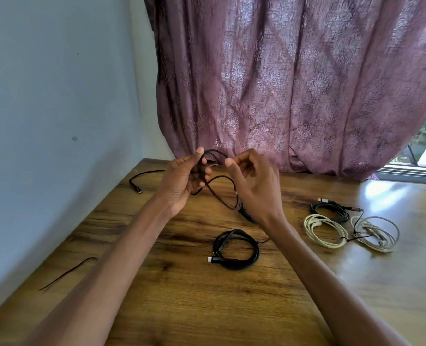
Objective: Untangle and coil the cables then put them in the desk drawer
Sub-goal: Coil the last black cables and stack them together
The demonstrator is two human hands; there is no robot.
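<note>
I see my left hand point(182, 181) curled around loops of a dark braided cable point(219, 191), held up above the wooden desk point(182, 295). My right hand point(254, 181) pinches the same cable near the top. Its loose end point(138, 187) lies on the desk by the wall. A black coiled cable point(236, 248) rests below my hands. Two white coils point(324, 231) sit to the right.

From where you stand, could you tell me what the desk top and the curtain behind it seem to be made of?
The desk top looks like wood or a wood-grain laminate: dark streaked grain, and a glossy finish that mirrors the window light at its right end. The curtain seems a thin woven fabric, mauve, with a damask pattern; light glows through its folds.
</note>
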